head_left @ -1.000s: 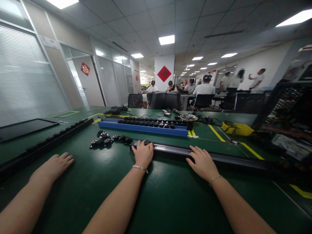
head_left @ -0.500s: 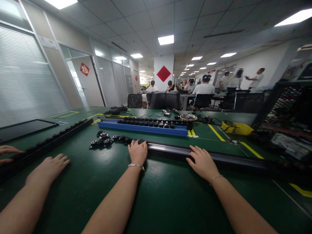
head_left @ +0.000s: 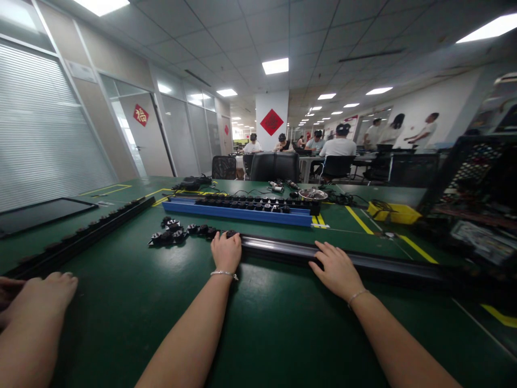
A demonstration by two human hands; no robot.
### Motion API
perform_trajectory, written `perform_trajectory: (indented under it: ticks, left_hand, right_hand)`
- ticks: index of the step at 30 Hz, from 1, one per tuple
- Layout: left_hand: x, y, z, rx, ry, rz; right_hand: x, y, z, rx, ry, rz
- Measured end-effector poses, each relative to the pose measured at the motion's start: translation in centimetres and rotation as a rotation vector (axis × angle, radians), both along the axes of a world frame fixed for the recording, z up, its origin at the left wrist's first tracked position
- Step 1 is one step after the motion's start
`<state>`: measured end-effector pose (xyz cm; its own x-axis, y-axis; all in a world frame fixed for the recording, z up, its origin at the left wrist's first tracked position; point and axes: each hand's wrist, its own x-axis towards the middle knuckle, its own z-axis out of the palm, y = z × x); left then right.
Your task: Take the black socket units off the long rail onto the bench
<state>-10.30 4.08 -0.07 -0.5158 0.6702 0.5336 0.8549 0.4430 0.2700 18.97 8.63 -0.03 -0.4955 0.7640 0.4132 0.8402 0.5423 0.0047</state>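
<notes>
Both hands are lying flat mid-frame, gripping nothing: left hand (head_left: 226, 250) and right hand (head_left: 336, 271) pressing on the black rail (head_left: 283, 249).

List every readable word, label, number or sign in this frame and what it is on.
"福": gold character on the red diamond sign on the glass door at left.
Red diamond on the white pillar: its mark is too blurred to read.
Small red diamond further down the corridor: too small to read.
Red strip above the far right wall: unreadable.
No text shows on the black rail under the left hand and right hand.
</notes>
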Motion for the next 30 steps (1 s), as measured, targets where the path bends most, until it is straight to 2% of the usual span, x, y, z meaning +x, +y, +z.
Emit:
perform_trajectory:
  ticks: [11, 18, 30]
  left_hand:
    - [-0.9, 0.2, -0.1, -0.001, -0.052, 0.01]
    - [-2.4, 0.4, 0.1, -0.033, -0.013, -0.036]
    - [-5.0, 0.4, 0.2, -0.008, -0.122, 0.036]
  right_hand:
    - [0.2, 0.2, -0.2, 0.013, 0.01, 0.01]
    - [0.2, 0.3, -0.3, 0.011, 0.009, 0.014]
    - [0.2, 0.2, -0.1, 0.008, 0.019, 0.018]
